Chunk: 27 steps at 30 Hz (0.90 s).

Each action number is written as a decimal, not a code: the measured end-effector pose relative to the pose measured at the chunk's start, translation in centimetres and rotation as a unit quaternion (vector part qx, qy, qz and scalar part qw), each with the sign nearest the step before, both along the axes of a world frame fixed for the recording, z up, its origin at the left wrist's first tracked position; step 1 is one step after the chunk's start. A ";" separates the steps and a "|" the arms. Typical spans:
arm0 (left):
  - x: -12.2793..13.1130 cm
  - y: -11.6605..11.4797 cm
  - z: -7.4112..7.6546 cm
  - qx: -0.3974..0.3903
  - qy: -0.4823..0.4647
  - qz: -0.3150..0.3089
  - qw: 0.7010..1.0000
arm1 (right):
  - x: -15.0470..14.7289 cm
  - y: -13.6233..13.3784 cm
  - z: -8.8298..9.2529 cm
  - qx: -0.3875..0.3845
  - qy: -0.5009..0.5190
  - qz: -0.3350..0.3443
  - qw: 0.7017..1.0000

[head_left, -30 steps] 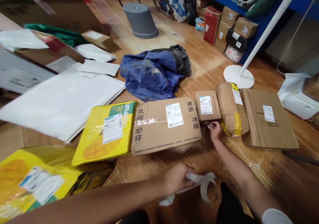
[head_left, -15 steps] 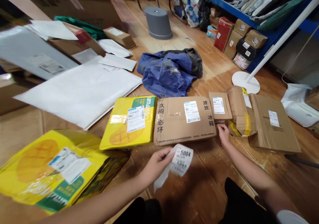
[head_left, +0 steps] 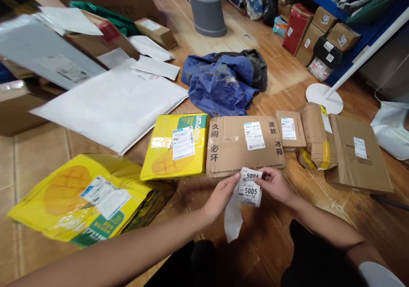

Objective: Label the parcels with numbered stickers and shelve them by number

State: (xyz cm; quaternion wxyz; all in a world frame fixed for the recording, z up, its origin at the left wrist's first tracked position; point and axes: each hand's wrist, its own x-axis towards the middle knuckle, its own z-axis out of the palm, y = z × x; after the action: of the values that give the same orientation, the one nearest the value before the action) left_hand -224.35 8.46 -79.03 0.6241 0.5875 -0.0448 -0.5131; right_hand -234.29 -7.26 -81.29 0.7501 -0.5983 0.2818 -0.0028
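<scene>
My left hand [head_left: 220, 197] pinches a strip of white number labels [head_left: 249, 190] near its top, printed 5004, 5005 and 5006. A blank tail of the strip hangs below. My right hand [head_left: 275, 185] has its thumb and fingers closed on the right edge of the same strip, at the 5004 label. Just behind the hands lies a wide brown carton [head_left: 226, 148] with a white shipping label. To its left is a yellow mango box [head_left: 159, 150]; on its right sit a small brown box [head_left: 295, 129] and a taped brown parcel [head_left: 319, 140].
A second yellow box [head_left: 64, 193] lies at front left. A flat brown carton [head_left: 364, 167] ends the row at right. Beyond are a blue crumpled sack [head_left: 220, 80], a large white mailer [head_left: 128, 104], a grey stool [head_left: 207, 14] and a white pole base [head_left: 324, 99].
My right hand has come from beside the small brown box to the label strip and now grips it. The strip is turned more squarely toward me. The view has tilted down slightly.
</scene>
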 end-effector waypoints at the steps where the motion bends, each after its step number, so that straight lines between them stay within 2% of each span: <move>1: 0.1 -0.3 0.1 -0.001 -0.019 -0.001 1.000 | 0.1 0.0 -0.2 0.005 -0.007 -0.006 1.000; 6: 0.2 -1.4 -0.8 0.046 -0.084 -0.035 0.995 | -0.3 0.0 -1.1 0.001 -0.038 -0.051 0.998; 11: -0.9 -1.4 -1.9 0.113 -0.081 -0.078 0.987 | -1.9 0.3 -2.3 -0.080 -0.056 -0.059 0.993; 14: -1.2 -0.1 -2.1 0.115 -0.104 -0.153 0.976 | -3.7 -2.9 -3.2 -0.172 -0.088 -0.114 0.975; 17: -0.9 2.1 -2.6 0.119 -0.154 -0.235 0.952 | -5.4 -9.4 -4.7 -0.251 -0.065 -0.208 0.943; 18: -0.7 2.9 -2.8 0.120 -0.160 -0.256 0.946 | -5.7 -11.7 -5.3 -0.271 -0.045 -0.185 0.944; 20: -0.5 4.4 -3.5 0.122 -0.161 -0.283 0.938 | -5.5 -15.5 -6.4 -0.304 -0.003 -0.069 0.950; 22: -0.5 5.5 -4.2 0.124 -0.159 -0.297 0.933 | -4.4 -17.6 -7.5 -0.313 0.014 0.030 0.949; 24: -0.5 6.2 -4.7 0.125 -0.159 -0.300 0.932 | -2.9 -18.0 -8.4 -0.307 0.007 0.057 0.950; 27: -0.6 6.7 -4.8 0.123 -0.160 -0.292 0.935 | -1.3 -16.7 -9.5 -0.301 -0.006 0.032 0.953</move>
State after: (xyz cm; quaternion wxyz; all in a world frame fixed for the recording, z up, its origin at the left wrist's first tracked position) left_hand -224.92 15.17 -83.83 0.3541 0.6950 -0.2502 -0.5736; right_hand -235.55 -23.99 -90.78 0.5367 -0.8049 0.2443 -0.0668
